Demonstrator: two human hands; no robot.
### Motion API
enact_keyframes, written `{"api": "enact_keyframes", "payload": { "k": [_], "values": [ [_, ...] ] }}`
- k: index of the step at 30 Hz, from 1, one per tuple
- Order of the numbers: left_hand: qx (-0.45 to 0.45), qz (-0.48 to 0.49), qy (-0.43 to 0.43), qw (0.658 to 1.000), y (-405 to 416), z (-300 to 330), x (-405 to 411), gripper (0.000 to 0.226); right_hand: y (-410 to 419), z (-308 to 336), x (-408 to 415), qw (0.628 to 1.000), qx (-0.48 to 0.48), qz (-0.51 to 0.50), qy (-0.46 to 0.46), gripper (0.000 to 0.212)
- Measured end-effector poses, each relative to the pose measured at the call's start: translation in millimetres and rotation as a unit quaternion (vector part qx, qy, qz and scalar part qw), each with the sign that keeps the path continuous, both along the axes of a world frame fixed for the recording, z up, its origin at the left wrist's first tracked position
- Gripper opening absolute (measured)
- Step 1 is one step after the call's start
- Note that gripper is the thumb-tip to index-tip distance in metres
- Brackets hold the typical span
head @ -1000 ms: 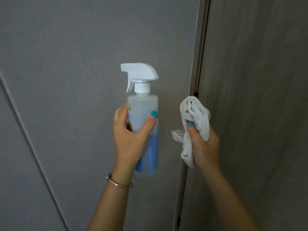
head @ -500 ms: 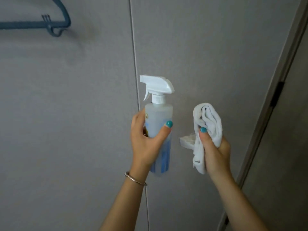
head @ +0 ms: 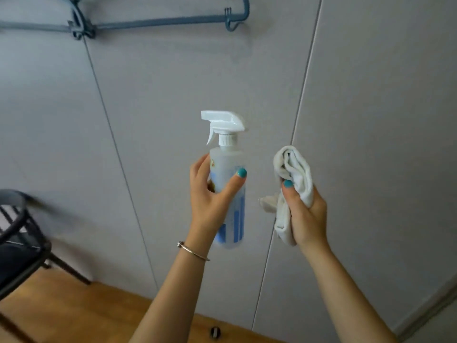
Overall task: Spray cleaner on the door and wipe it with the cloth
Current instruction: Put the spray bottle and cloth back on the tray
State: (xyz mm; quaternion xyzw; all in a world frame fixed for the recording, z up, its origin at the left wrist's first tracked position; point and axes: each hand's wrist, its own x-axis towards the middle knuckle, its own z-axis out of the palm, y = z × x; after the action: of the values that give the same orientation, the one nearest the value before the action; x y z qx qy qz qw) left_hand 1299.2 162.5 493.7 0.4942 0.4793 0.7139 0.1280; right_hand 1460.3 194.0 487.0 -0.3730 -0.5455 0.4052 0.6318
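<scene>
My left hand (head: 212, 196) grips a clear spray bottle (head: 228, 164) with a white trigger head and blue liquid low inside; it stands upright, nozzle pointing left. My right hand (head: 305, 215) holds a bunched white cloth (head: 294, 169), thumb pressed on its front. Both are raised in front of grey wall panels (head: 197, 70). The door frame edge (head: 440, 305) shows only at the bottom right corner; the door itself is out of view.
A blue-grey clothes hanger (head: 158, 21) hangs on the wall at the top left. A dark chair (head: 19, 243) stands at the left on a wooden floor (head: 74, 315). A small dark door stop (head: 215, 332) sits on the floor by the wall.
The view has swung left and down, away from the door. The hanger, chair and floor came into sight. Both hands keep the same hold on bottle and cloth.
</scene>
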Motion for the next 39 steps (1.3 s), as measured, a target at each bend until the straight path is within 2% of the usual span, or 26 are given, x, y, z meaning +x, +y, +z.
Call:
{"api": "enact_keyframes", "payload": {
  "k": [7,11,15,18,21,27,32,35,39],
  "values": [
    [-0.015,0.134,0.043,0.990,-68,-18,-86,0.051,-20,-18,-86,0.994,-0.015,0.098,-0.042,0.033],
    [-0.025,0.197,0.036,0.980,-111,-26,-143,0.045,-41,-24,-150,0.985,-0.033,0.164,-0.040,0.032],
    [-0.015,0.241,0.038,0.970,-158,-28,-206,0.052,-70,-28,-228,0.974,-0.046,0.215,-0.043,0.028],
    [-0.023,0.274,0.029,0.961,-195,-34,-265,0.066,-100,-34,-292,0.967,-0.055,0.245,-0.040,0.022],
    [-0.022,0.300,0.040,0.953,-230,-32,-323,0.068,-132,-37,-357,0.961,-0.067,0.265,-0.030,0.011],
    [-0.021,0.329,0.030,0.944,-283,-31,-426,0.054,-183,-47,-465,0.951,-0.073,0.298,-0.026,0.017],
    [-0.043,0.355,-0.017,0.934,-309,-43,-500,0.060,-205,-54,-541,0.943,-0.081,0.320,-0.047,0.022],
    [-0.054,0.375,-0.013,0.925,-318,-53,-543,0.068,-211,-60,-584,0.938,-0.086,0.332,-0.057,0.024],
    [-0.058,0.395,-0.002,0.917,-322,-62,-605,0.066,-213,-68,-649,0.931,-0.091,0.349,-0.063,0.024]
  ]
}}
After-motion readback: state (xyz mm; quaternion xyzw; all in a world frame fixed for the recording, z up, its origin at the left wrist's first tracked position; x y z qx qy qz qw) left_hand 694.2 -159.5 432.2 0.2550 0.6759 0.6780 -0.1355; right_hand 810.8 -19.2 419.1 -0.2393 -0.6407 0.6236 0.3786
